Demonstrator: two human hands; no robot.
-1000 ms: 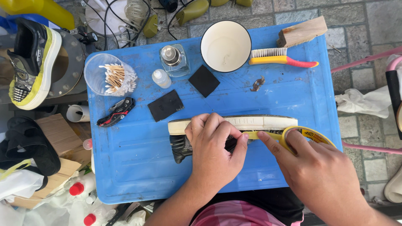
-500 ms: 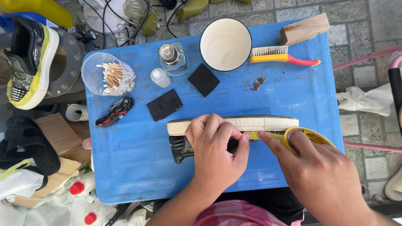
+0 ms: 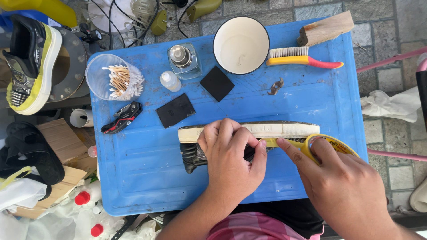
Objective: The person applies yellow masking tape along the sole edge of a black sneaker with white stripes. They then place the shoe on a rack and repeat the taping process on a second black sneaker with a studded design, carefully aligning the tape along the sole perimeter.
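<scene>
The shoe [image 3: 249, 133] lies on its side on the blue counter [image 3: 147, 178], cream sole edge facing away from the person, dark upper toward them. The left hand [image 3: 231, 160] presses down on the middle of the shoe, fingers curled over the sole edge and closed against it. The right hand [image 3: 342, 186] holds a roll of yellow tape [image 3: 331, 144] just beside the shoe's right part — thumb and forefinger pinch the roll, and a short yellow strip runs from it leftward along the line where sole meets upper, ending under the left hand.

Progress, as judged from the layout: taping is at an early stage. Only 1 strip is visible, covering part of 1 side; the heel end at left and the rest of the upper show no tape.

Untouched items at the far edge: a white bowl [image 3: 240, 44], a yellow brush [image 3: 302, 58], a wooden block [image 3: 326, 27], 2 black pads [image 3: 175, 110], a cup of cotton swabs [image 3: 113, 78], a glass bottle [image 3: 183, 60], a small white bottle [image 3: 170, 81] and a folding knife [image 3: 122, 117] — all well apart from both hands.
</scene>
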